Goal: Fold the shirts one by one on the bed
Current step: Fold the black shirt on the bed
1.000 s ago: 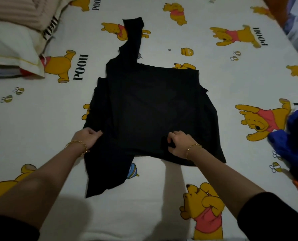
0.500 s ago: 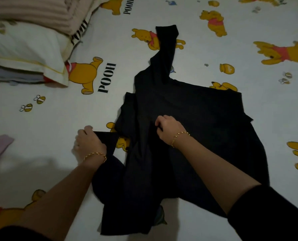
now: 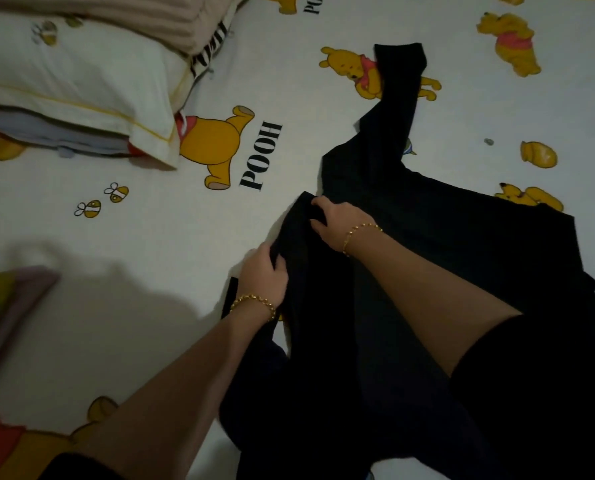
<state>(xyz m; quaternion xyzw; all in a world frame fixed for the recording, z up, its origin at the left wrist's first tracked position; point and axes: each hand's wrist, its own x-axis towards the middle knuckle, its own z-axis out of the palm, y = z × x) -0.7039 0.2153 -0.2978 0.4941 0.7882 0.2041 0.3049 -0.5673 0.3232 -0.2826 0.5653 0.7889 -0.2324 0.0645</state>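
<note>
1. Both hands have closed together at the left edge of the black shirt (image 3: 445, 258), which lies on the bed (image 3: 185, 244).
2. Left hand (image 3: 265, 271) grips bunched fabric; right hand (image 3: 337, 220) pinches the fold.
3. Judged light and limp; hold at the seams.

1 black shirt (image 3: 462, 230), 2 hands (image 3: 265, 275) (image 3: 337, 220), 2 gold bracelets (image 3: 252, 301) (image 3: 360, 232), 1 white pillow (image 3: 81, 84), 1 beige blanket (image 3: 171, 19)

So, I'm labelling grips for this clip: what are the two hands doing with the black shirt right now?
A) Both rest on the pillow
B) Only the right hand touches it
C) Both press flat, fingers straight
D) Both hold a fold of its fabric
D: the left hand and the right hand each have fingers curled round a raised fold at the edge of the black shirt.
</note>
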